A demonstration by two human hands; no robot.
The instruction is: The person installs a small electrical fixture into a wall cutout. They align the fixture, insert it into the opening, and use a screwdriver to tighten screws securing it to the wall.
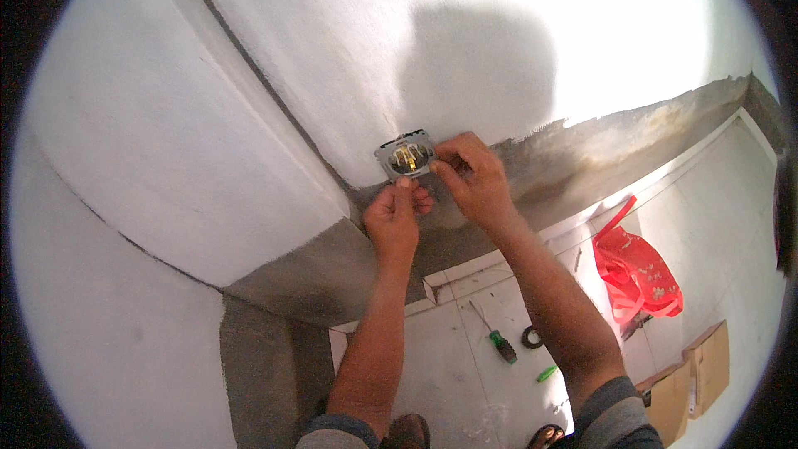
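Note:
An uncovered electrical socket insert [407, 155], with a grey metal mounting frame and brass-coloured contacts, sits at the white wall [316, 75] low down near the corner. My left hand [394, 214] pinches its lower edge, thumb up against the frame and fingers curled below. From the right, my right hand [477, 179] grips the frame's side edge between thumb and fingers. Whatever lies behind the insert, including any wires or box, is hidden.
A grey unpainted band [312, 266] runs along the wall's foot. On the tiled floor [453, 366] lie a green-and-black screwdriver [502, 346], a black tape roll [531, 337], a small green tool [546, 374], a red bag [638, 270] and an opened cardboard box [708, 366]. My feet show below.

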